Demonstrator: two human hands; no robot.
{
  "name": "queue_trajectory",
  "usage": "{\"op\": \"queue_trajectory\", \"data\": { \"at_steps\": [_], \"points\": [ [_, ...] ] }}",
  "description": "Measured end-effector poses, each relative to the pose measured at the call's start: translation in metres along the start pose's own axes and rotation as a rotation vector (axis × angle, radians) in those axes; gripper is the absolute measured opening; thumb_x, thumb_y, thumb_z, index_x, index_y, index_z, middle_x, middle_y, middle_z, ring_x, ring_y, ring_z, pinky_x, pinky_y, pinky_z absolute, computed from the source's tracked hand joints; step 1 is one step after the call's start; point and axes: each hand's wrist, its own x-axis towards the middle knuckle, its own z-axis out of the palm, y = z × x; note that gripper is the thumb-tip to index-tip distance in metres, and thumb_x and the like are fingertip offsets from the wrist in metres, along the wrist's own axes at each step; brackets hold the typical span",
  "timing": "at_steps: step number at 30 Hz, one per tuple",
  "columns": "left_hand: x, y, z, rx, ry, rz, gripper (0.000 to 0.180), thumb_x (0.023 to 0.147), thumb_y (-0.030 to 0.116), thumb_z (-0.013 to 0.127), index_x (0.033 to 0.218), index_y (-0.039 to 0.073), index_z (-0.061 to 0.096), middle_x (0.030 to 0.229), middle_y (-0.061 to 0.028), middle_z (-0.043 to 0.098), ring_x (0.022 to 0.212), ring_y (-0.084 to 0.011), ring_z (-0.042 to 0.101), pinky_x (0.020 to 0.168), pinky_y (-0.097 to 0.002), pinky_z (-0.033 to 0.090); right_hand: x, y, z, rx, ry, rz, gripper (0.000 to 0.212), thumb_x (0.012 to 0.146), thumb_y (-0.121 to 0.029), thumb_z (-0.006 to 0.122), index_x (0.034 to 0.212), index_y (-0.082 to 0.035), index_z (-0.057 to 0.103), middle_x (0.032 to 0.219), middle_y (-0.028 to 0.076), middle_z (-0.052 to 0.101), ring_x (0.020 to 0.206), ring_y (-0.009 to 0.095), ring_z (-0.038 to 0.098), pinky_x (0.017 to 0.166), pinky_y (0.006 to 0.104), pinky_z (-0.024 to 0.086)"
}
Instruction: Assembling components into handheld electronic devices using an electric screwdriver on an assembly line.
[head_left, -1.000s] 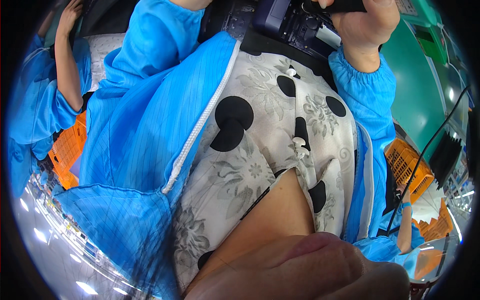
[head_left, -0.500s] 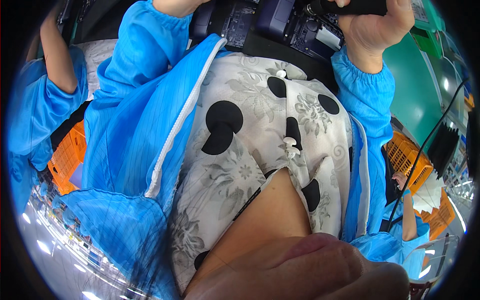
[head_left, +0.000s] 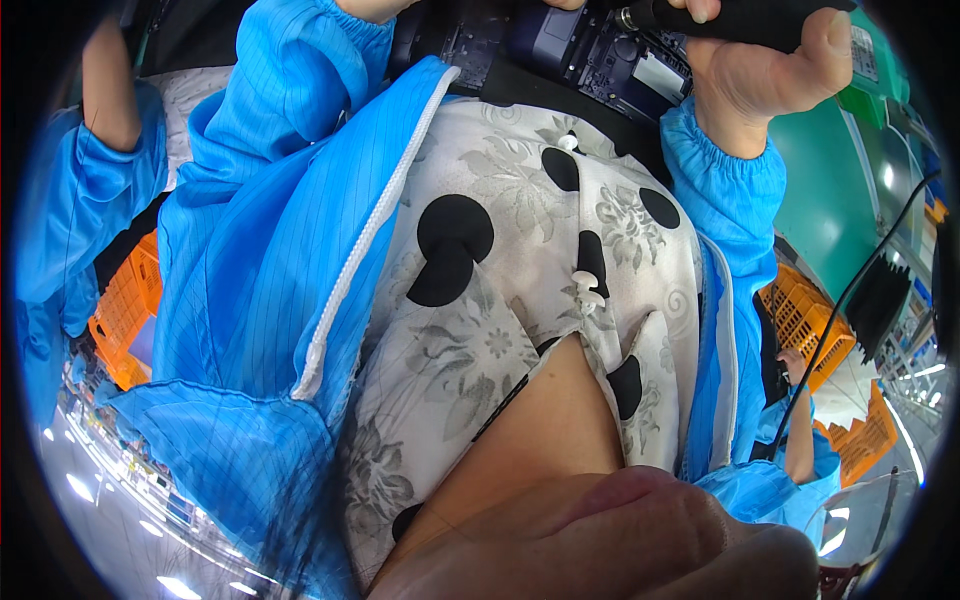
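Observation:
My right hand (head_left: pixel 760 80) is closed around a black power screwdriver (head_left: pixel 745 22) with a metal collar at its left end. The tool lies sideways, above a dark device housing (head_left: pixel 610 70) with an exposed circuit board and a pale rectangular part. Only the wrist and part of my left hand (head_left: pixel 375 6) show at the upper edge. A fingertip pokes in at the top, left of the screwdriver's metal end; most of the fingers are cut off, so what they hold is hidden. Another dark housing (head_left: pixel 450 40) lies to the left, nearest my left hand.
A green work surface (head_left: pixel 815 190) spreads to the right, with green bins (head_left: pixel 870 70) at its far side. Orange crates (head_left: pixel 810 320) stand low at right and left. A co-worker's blue sleeve (head_left: pixel 85 200) is at far left; another person's arm (head_left: pixel 800 430) is at right.
My right hand and the screwdriver have shifted slightly right. A fingertip has come into view at the top edge. The dark housings appear higher in the picture.

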Motion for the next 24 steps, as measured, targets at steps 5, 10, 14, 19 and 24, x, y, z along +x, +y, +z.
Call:
{"op": "queue_trajectory", "data": {
  "at_steps": [5,10,14,19,24],
  "points": [
    [-0.001,0.005,0.001,-0.039,-0.023,-0.032,0.036,0.083,0.021,0.083,0.075,0.006,0.051,0.066,0.0009,0.048,0.065,-0.0095,0.046,0.057,-0.0309,0.039,-0.003,-0.001,0.006,0.049,-0.015,-0.029,0.061,0.100,-0.058,0.054,0.110,0.001,0.060,0.075,0.007,0.063,0.054,0.016,0.057,0.055,0.0325,0.050],
    [-0.002,0.010,0.001,0.013,-0.014,-0.060,0.036,0.084,0.021,0.082,0.075,0.007,0.051,0.067,0.0012,0.049,0.065,-0.0096,0.047,0.058,-0.0307,0.039,-0.003,0.003,0.007,0.011,-0.033,-0.049,0.060,0.100,-0.058,0.055,0.111,0.002,0.060,0.076,0.008,0.063,0.054,0.016,0.058,0.056,0.0323,0.051],
    [0.000,0.000,0.002,-0.031,-0.029,-0.032,0.036,0.084,0.020,0.082,0.073,0.008,0.049,0.066,0.0022,0.047,0.064,-0.0089,0.046,0.057,-0.0304,0.038,-0.002,-0.004,0.007,0.006,-0.065,-0.013,0.061,0.099,-0.059,0.058,0.109,0.001,0.059,0.076,0.008,0.063,0.055,0.016,0.058,0.056,0.0325,0.051],
    [0.004,-0.009,0.003,-0.079,-0.095,0.022,0.038,0.084,0.018,0.079,0.070,0.009,0.046,0.064,0.0042,0.043,0.062,-0.0077,0.042,0.055,-0.0303,0.035,0.001,0.004,0.007,0.265,-0.181,0.179,0.061,0.093,-0.059,0.065,0.101,0.001,0.057,0.075,0.009,0.061,0.056,0.017,0.058,0.056,0.0312,0.050],
    [0.007,-0.012,0.008,-0.109,-0.090,0.007,0.037,0.084,0.017,0.078,0.070,0.009,0.045,0.064,0.0041,0.043,0.062,-0.0078,0.042,0.055,-0.0304,0.035,0.002,0.020,-0.001,0.257,-0.243,0.116,0.060,0.092,-0.056,0.067,0.100,0.002,0.056,0.075,0.010,0.060,0.054,0.017,0.055,0.055,0.0310,0.049]
  ]
}}
